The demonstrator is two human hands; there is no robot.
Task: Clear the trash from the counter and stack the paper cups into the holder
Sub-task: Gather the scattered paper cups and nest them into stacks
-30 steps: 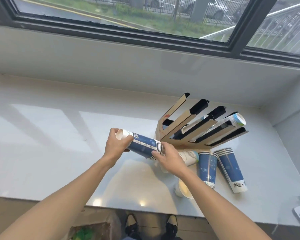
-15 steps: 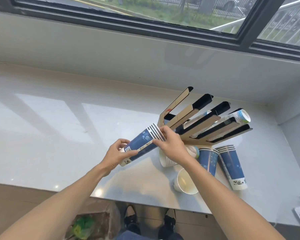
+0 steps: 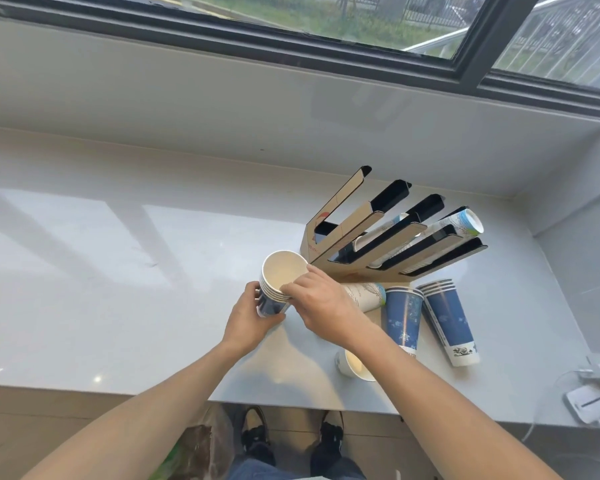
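Counter [image 3: 84, 289] | both hands clasp cup stack [image 3: 279, 284] | holder [image 3: 378, 237] behind, cups [image 3: 426, 320] beside

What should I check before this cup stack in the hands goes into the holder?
1. Hold on the blue cup stack: left hand wraps the body, right hand pinches the rim. Ok.
2. Stack nested evenly: rims sit close together. Ok.
3. Free slot in the holder: the leftmost slots look empty; the right ones hold cups. Ok.
4. Stack lined up with a slot: mouth faces up toward the camera, not along a slot. Not ok.
5. Loose cups left on the counter: several lie below the holder. Not ok.
6. Holder stable: cannot tell.
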